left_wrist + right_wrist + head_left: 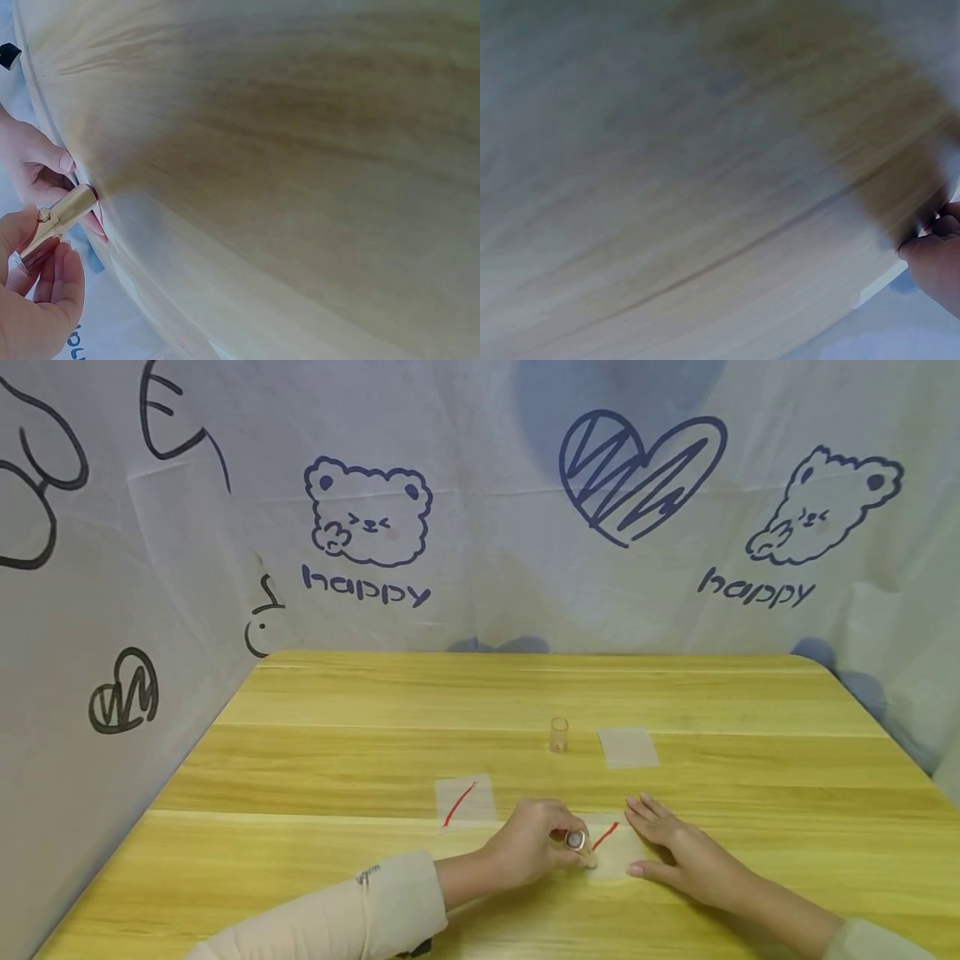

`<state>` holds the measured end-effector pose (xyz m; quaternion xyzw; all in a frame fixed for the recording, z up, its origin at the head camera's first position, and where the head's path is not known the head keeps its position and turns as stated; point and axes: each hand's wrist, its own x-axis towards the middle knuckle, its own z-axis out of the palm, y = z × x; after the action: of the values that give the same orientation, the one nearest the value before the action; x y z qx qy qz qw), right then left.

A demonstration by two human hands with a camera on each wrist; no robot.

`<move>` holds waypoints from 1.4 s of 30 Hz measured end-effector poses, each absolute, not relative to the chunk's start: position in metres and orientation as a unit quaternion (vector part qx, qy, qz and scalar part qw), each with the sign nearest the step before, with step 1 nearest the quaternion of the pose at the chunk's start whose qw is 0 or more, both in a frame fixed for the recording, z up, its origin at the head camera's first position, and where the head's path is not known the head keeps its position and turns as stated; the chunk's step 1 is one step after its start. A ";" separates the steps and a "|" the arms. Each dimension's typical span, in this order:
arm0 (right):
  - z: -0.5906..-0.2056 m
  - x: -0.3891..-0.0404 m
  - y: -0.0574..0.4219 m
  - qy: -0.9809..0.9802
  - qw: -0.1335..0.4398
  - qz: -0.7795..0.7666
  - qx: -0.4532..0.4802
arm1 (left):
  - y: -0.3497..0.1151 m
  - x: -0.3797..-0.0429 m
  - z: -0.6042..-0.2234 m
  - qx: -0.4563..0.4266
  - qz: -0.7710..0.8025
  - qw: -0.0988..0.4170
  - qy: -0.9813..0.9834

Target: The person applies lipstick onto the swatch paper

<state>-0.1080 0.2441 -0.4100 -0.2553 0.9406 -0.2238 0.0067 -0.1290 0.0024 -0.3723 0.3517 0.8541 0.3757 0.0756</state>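
lipstick [575, 840] partly behind left hand [527, 843]

Left hand [528, 845] curled in a pinch, right hand [686, 856] with fingers extended, forearms [791, 906] angled inward

There are three pale squares [480, 814] [628, 748] [621, 857], two red strokes [458, 806] [605, 836], two hands [528, 843] [693, 858], one tube [574, 840] and one clear cap [558, 735].

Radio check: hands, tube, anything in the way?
Left hand pinching gold tube over nearest sheet, red line showing. Right hand resting at that sheet's right edge. Transparent cap farther back, clear of both hands.
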 end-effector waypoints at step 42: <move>-0.395 -0.112 0.243 0.933 0.059 -0.239 -0.261 | -0.006 -0.147 -0.367 0.330 0.485 -0.017 0.810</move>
<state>-0.1125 0.2434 -0.3955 -0.2614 0.9332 -0.2392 0.0592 -0.1469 -0.0058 -0.3669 0.3303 0.8098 0.4847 -0.0171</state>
